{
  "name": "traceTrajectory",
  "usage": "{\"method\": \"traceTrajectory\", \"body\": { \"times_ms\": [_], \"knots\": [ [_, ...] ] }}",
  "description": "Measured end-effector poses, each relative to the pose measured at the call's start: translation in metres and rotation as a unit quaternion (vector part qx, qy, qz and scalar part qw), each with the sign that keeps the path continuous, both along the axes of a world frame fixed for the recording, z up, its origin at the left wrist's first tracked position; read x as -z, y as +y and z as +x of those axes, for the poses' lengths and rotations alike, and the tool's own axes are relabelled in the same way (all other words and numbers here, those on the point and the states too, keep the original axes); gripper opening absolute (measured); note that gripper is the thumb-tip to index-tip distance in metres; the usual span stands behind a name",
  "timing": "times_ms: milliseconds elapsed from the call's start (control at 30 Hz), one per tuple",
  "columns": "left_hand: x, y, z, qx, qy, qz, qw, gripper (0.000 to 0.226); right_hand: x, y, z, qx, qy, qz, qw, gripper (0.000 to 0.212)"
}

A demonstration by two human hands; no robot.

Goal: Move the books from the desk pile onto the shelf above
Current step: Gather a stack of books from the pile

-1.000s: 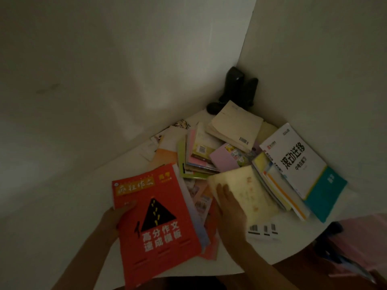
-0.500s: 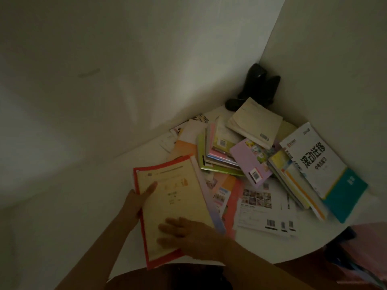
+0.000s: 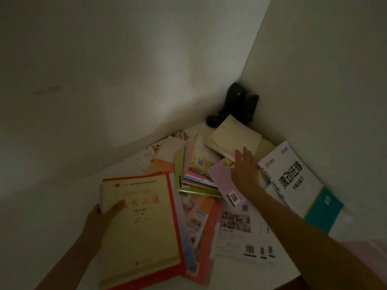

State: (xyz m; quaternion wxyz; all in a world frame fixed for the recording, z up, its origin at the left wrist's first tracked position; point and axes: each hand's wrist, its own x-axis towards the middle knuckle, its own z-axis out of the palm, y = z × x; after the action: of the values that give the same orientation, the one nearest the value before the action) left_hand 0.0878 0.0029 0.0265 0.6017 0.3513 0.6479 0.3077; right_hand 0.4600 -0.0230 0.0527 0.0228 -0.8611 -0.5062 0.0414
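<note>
A loose pile of books [image 3: 199,174] covers the white desk [image 3: 69,208] in a dim corner. My left hand [image 3: 102,218] grips the left edge of a small stack, a cream book [image 3: 140,222] lying on top of a red-covered book [image 3: 178,266], thumb on the cream cover. My right hand [image 3: 245,170] reaches out over the pile with fingers straight and spread, above a lilac book [image 3: 224,181] and just short of a cream book [image 3: 234,141] lying at the back. It holds nothing. The shelf is not in view.
A large white and teal book [image 3: 299,185] lies at the right by the wall. White sheets with barcodes [image 3: 243,237] lie at the front. A dark object [image 3: 236,103] stands in the corner. White walls close in on the left and right.
My right hand has lifted off the cream book on the left stack and reached forward over the pile. My left hand still holds the stack.
</note>
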Motion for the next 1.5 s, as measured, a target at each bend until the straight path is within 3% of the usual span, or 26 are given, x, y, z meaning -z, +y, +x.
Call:
{"method": "traceTrajectory", "body": {
  "times_ms": [100, 200, 367, 467, 533, 600, 700, 733, 833, 933, 1000, 1033, 1100, 1133, 1200, 1267, 1300, 1367, 1433, 1500],
  "knots": [
    [0.005, 0.006, 0.003, -0.002, 0.020, -0.013, 1.000, 0.020, 0.012, 0.019, 0.022, -0.018, -0.032, -0.099, 0.994, 0.070],
    [0.010, 0.006, 0.002, -0.014, 0.017, -0.022, 1.000, 0.022, 0.014, 0.025, 0.033, -0.067, -0.105, -0.105, 0.987, 0.060],
    [0.003, 0.007, 0.001, -0.023, -0.005, -0.031, 0.999, 0.021, -0.039, 0.034, 0.016, -0.114, -0.067, 0.014, 0.991, 0.040],
    [-0.004, 0.005, 0.001, -0.022, -0.004, -0.026, 0.999, 0.016, -0.091, 0.030, -0.011, -0.100, 0.032, 0.201, 0.974, 0.028],
    [-0.006, 0.004, 0.000, -0.019, 0.005, -0.022, 1.000, 0.016, -0.115, 0.020, -0.034, -0.075, 0.086, 0.307, 0.945, 0.022],
    [-0.009, 0.003, -0.001, -0.024, 0.007, -0.032, 0.999, 0.026, -0.125, 0.009, -0.064, -0.007, 0.198, 0.383, 0.902, 0.015],
    [-0.008, 0.001, -0.005, -0.034, -0.016, -0.043, 0.998, 0.044, -0.108, -0.016, -0.121, 0.103, 0.434, 0.438, 0.781, 0.005],
    [-0.008, 0.001, -0.006, -0.030, -0.034, -0.041, 0.998, 0.053, -0.093, -0.027, -0.141, 0.139, 0.513, 0.421, 0.735, 0.007],
    [-0.008, 0.003, -0.007, 0.003, -0.147, -0.065, 0.987, 0.083, -0.033, -0.063, -0.193, 0.196, 0.596, 0.265, 0.732, 0.014],
    [0.002, 0.001, -0.012, 0.006, -0.187, -0.085, 0.979, 0.078, 0.002, -0.090, -0.232, 0.251, 0.738, 0.183, 0.598, 0.043],
    [0.015, -0.006, -0.016, 0.001, -0.145, -0.102, 0.984, 0.082, 0.013, -0.103, -0.253, 0.243, 0.754, 0.112, 0.599, 0.069],
    [0.020, -0.008, -0.017, -0.014, -0.143, -0.104, 0.984, 0.082, 0.014, -0.111, -0.259, 0.241, 0.760, 0.057, 0.601, 0.069],
    [0.024, -0.012, -0.018, -0.030, -0.140, -0.097, 0.985, 0.066, 0.009, -0.123, -0.262, 0.218, 0.756, -0.096, 0.609, 0.045],
    [0.023, -0.014, -0.017, -0.030, -0.127, -0.101, 0.986, 0.056, 0.006, -0.128, -0.257, 0.185, 0.733, -0.167, 0.633, 0.029],
    [0.023, -0.016, -0.016, -0.031, -0.104, -0.093, 0.990, 0.035, 0.009, -0.126, -0.234, 0.135, 0.619, -0.188, 0.751, 0.007],
    [0.024, -0.019, -0.016, -0.036, -0.106, -0.073, 0.991, 0.021, 0.015, -0.110, -0.205, 0.133, 0.449, -0.029, 0.883, 0.008],
    [0.023, -0.021, -0.018, -0.038, -0.111, -0.061, 0.991, 0.019, 0.014, -0.101, -0.194, 0.140, 0.397, 0.053, 0.906, 0.008],
    [0.019, -0.028, -0.021, -0.034, -0.129, -0.032, 0.991, 0.019, 0.009, -0.080, -0.180, 0.127, 0.465, 0.111, 0.869, 0.033],
    [0.011, -0.036, -0.025, -0.025, -0.152, 0.003, 0.988, 0.024, 0.012, -0.061, -0.180, 0.078, 0.575, 0.055, 0.813, 0.050],
    [-0.001, -0.042, -0.028, -0.001, -0.165, 0.039, 0.986, 0.035, 0.018, -0.048, -0.180, 0.057, 0.611, 0.013, 0.790, 0.065]
  ]
}}
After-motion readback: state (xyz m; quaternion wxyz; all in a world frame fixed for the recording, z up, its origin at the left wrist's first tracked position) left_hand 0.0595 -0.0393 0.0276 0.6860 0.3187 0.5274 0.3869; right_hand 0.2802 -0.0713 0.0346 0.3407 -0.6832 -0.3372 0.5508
